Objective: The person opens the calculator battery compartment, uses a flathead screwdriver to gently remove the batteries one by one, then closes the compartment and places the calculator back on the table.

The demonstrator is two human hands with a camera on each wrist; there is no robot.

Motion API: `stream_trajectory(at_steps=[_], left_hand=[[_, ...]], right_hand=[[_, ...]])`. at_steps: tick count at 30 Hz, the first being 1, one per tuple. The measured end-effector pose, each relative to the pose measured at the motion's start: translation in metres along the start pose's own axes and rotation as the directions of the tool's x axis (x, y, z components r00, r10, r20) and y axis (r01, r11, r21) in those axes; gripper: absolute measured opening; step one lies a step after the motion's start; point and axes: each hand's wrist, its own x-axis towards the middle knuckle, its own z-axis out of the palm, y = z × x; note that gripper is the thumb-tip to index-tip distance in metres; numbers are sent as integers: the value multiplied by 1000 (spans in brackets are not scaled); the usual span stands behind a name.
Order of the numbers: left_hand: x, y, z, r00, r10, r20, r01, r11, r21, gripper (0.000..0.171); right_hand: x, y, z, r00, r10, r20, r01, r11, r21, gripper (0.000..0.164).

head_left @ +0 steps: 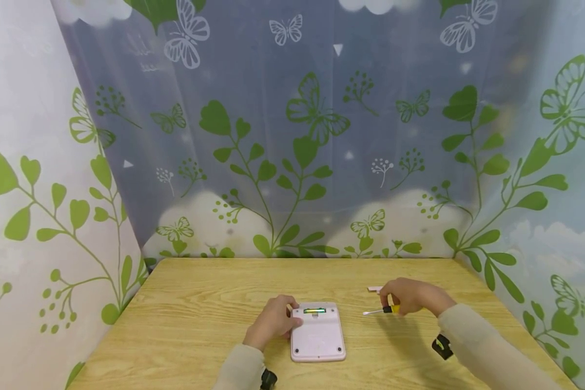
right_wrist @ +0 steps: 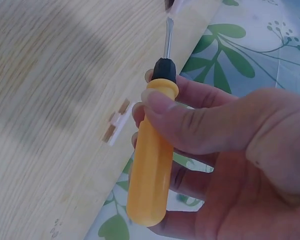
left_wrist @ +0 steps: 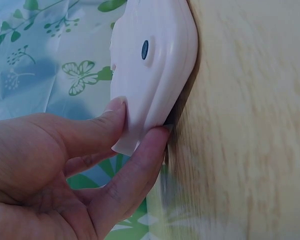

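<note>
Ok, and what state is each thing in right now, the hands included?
Pink device: underside up on the table.
Battery slot: open, uncovered.
Battery: lying in the slot.
Small pink piece, probably the slot's cover: off, lying on the table.
Screwdriver: held above the table, tip clear of the device.
Left hand: pinching the device's edge.
Right hand: gripping the screwdriver's handle.

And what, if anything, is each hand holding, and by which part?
The right hand holds a screwdriver by its yellow handle; the left hand pinches the pale pink device by its edge, near the battery.
</note>
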Motion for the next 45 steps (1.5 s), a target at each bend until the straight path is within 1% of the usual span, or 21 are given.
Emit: stream_trajectory(at_steps=[7, 12, 20, 32, 39, 45], left_hand=[[0, 0, 0, 1000, 3, 5, -3, 1000, 4, 30], [0, 0, 1, 1000, 5, 2, -5, 1000, -1, 30], [0, 1, 0, 1000, -7, -1, 7, 1000, 2, 29], [0, 1, 1, 1000, -1, 6, 1, 1000, 1, 31], [2, 1, 0, 1000, 4, 4, -4, 1000, 1, 31], [2, -1, 1, 1000, 0, 2, 0, 1000, 8, 30]], right_hand=[[7, -13, -3, 1000, -11, -2, 11, 1000, 8, 34], [11, -25, -8, 999, -40, -13, 40, 998, -40, 34], [23, -35, -11, 999, -39, -23, 38, 997, -61, 34], [36, -57, -17, 995, -86, -51, 80, 991, -111, 42], [44, -65, -16, 996, -73, -56, 66, 991, -118, 46], [50, -72, -14, 997, -53, -59, 44, 988, -151, 40]])
